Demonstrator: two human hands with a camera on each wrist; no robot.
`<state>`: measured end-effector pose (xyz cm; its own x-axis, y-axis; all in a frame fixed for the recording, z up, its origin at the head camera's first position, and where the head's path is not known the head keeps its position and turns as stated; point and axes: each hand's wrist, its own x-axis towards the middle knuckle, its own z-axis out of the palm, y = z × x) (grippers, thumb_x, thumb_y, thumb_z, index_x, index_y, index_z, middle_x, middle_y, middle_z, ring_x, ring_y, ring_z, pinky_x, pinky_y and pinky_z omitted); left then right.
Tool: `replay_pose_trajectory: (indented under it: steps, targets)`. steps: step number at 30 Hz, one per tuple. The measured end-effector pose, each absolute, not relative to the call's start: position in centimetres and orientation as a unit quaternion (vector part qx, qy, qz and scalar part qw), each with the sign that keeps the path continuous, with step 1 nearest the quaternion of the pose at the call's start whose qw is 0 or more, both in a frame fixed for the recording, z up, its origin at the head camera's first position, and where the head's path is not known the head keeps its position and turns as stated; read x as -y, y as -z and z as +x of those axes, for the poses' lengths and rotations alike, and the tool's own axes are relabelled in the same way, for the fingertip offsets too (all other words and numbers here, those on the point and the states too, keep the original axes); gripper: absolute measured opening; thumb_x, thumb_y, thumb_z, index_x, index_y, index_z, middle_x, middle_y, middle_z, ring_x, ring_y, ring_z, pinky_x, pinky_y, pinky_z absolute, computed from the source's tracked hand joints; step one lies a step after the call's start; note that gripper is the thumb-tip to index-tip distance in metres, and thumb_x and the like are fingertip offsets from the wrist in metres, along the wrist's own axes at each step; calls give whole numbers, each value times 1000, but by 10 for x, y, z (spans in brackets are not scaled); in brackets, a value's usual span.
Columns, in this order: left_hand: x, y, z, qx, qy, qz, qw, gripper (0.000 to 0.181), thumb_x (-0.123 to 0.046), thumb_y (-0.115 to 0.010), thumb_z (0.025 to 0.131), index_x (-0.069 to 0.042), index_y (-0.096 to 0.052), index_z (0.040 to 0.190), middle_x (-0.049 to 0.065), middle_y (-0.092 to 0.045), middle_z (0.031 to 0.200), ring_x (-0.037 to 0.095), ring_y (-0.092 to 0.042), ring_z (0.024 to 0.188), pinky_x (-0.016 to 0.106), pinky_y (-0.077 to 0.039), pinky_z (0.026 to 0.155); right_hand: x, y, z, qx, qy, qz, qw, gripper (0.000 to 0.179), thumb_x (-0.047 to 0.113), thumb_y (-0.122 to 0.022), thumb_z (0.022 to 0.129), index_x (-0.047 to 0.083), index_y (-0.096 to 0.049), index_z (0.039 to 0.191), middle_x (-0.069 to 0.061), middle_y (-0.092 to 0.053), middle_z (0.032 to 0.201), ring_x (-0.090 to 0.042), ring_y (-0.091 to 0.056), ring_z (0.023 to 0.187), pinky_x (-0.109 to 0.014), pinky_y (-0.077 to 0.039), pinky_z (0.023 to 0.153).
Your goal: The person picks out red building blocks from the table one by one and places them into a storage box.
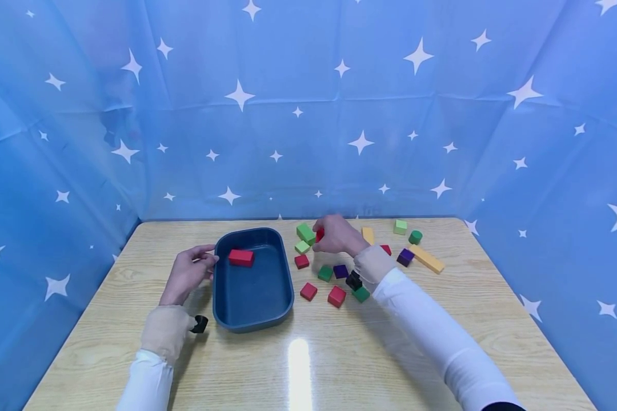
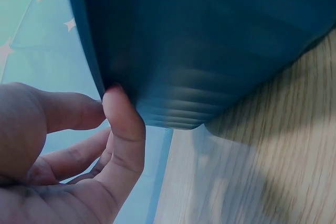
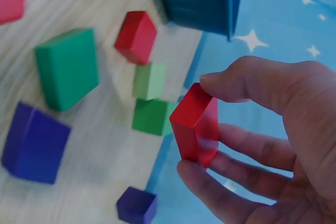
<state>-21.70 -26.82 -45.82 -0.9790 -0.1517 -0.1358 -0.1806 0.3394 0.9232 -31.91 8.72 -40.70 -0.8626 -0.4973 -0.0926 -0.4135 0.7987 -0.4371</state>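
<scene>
My right hand (image 1: 340, 235) pinches a red block (image 3: 195, 121) between thumb and fingertips, raised above the table at the back in the right wrist view. Only a small part of that block shows past the fingers in the head view. On the other side, my left hand (image 1: 187, 272) grips the left rim of a dark blue plastic bin (image 1: 252, 305), thumb and a finger meeting at its edge in the left wrist view. Inside the bin, toward its back left, lies one red block (image 1: 241, 258).
Loose blocks lie right of the bin: light green (image 1: 305, 233), red (image 1: 336, 296), dark green (image 1: 325, 273) and purple (image 1: 340, 271). Farther right are a long yellow block (image 1: 427, 259), a green cylinder (image 1: 415, 237) and another purple block (image 1: 405, 257). A starry blue curtain (image 1: 308, 125) hangs behind the table.
</scene>
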Motion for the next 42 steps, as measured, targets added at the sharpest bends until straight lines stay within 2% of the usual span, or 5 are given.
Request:
replay_pose_trajectory:
  steps: [8, 14, 24, 34, 42]
  targets:
    - [269, 458, -216, -819, -565, -99, 12, 43, -13, -55, 105, -1, -52, 147, 15, -58, 114, 15, -63, 78, 27, -62, 71, -62, 392, -317, -936, 202, -277, 78, 34, 18, -74, 88, 4, -73, 118, -7, -66, 86, -18, -53, 69, -28, -45, 63]
    - [269, 456, -216, -818, -566, -100, 17, 43, -15, -55, 106, -2, -52, 147, 15, -58, 115, 15, -64, 79, 28, -62, 72, -39, 383, -316, -937, 197, -277, 75, 44, 23, -77, 88, 7, -70, 129, -6, -70, 106, -18, -60, 82, -29, -52, 68]
    - [270, 456, -218, -811, -575, -102, 24, 43, -14, -55, 106, -1, -52, 147, 15, -57, 114, 16, -62, 80, 27, -61, 71, -5, 383, -316, -936, 204, -278, 73, 45, 22, -81, 87, 5, -71, 127, -10, -70, 115, -22, -63, 93, -32, -60, 78]
    - [268, 455, -217, -811, -576, -102, 19, 43, -12, -56, 105, 0, -52, 146, 14, -57, 112, 15, -62, 79, 28, -61, 70, 26, 385, -316, -931, 157, -318, 80, 45, 27, -81, 88, 5, -71, 126, -8, -70, 110, -19, -60, 88, -27, -54, 72]
    - [267, 454, -217, -810, -577, -102, 20, 43, -12, -56, 105, 0, -52, 146, 14, -57, 112, 15, -62, 80, 27, -61, 70, 48, 390, -314, -934, 132, -314, 109, 46, 27, -81, 88, 8, -70, 128, -5, -69, 110, -17, -60, 92, -29, -56, 82]
